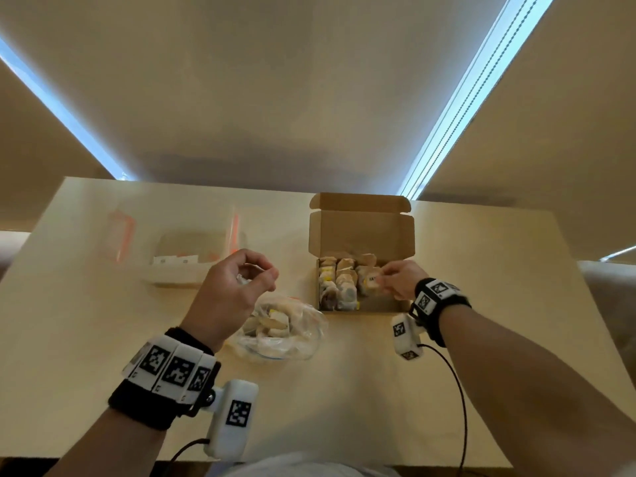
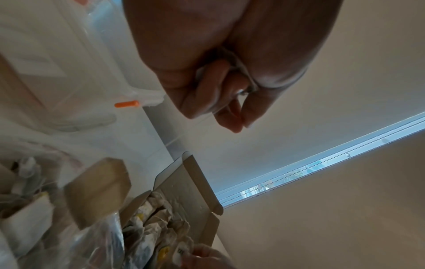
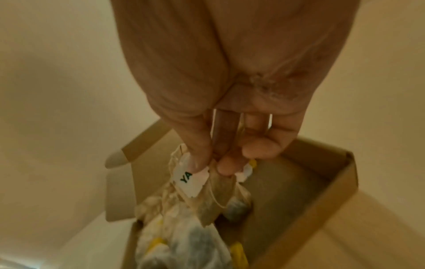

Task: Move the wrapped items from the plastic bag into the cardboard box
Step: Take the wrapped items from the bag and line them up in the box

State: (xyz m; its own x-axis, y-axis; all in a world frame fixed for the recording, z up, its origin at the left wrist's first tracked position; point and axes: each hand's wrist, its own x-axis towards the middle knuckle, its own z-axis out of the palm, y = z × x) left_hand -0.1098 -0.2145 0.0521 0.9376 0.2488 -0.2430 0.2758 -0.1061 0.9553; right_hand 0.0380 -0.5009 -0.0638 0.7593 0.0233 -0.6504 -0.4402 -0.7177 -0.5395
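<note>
Nearest, both forearms reach forward over the pale, smooth tabletop (image 1: 344,390), each wrist wrapped in a black band with white blocks of square black-and-white markers.

The left hand (image 1: 230,292) is raised above the bag (image 1: 303,339), back toward the head camera, fingers curled inward with thumb and fingertips meeting. In the left wrist view a strip of thin clear film lies across the palm under those curled fingers (image 2: 220,87), so it appears to pinch clear plastic; whether that film belongs to the bag I cannot tell.

The bag lies just below and right of that hand, crumpled, glossy and see-through, with several wrapped items (image 1: 272,323) still inside: small flat squarish packets in tan and white paper, some with yellow patches.

The right hand (image 1: 401,278) reaches over the box (image 1: 385,306), palm down, thumb and fingertips pinching 1 packet (image 3: 217,193) by its top edge. This packet is a soft brownish pouch with a white paper tag (image 3: 188,182) printed "YA" and a thin string; it hangs over the box's right part.

The box is brown corrugated card, rectangular, its lid (image 1: 361,228) hinged upright at the far side. Packets stand packed in rows along its left part; the right part shows bare card.

Farther left sits a clear plastic tub (image 1: 192,259) with orange clips.
</note>
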